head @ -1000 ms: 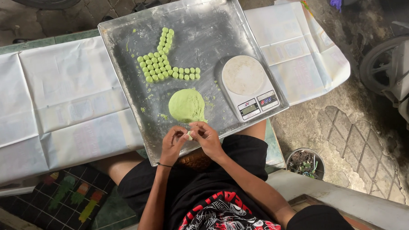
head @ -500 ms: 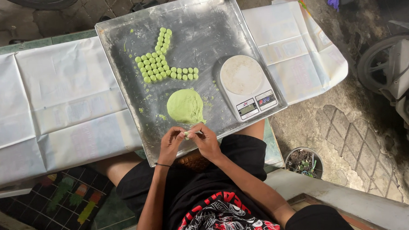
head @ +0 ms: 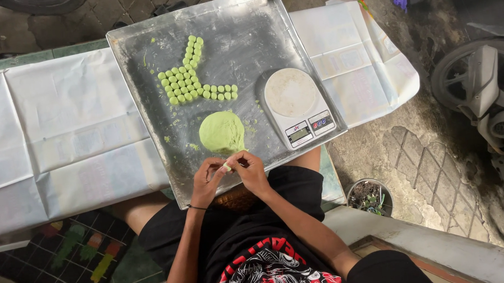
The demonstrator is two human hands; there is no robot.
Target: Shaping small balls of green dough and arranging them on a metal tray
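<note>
Both hands, left hand and right hand, had stayed together at the tray's six-o'clock edge, fingertips pinched narrowly on a small dough bit. The dough mound lay unmoved at twelve o'clock of them, so shaping was evidently continuing.

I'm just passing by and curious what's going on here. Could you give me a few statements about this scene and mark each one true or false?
1. Both hands, left hand and right hand, pinch a small green piece. True.
2. The dough mound sits on the scale. False: it lies on the metal tray, beside the scale.
3. Small green balls lie grouped on the tray. True.
4. The scale's platform holds several balls. False: it is bare.
</note>
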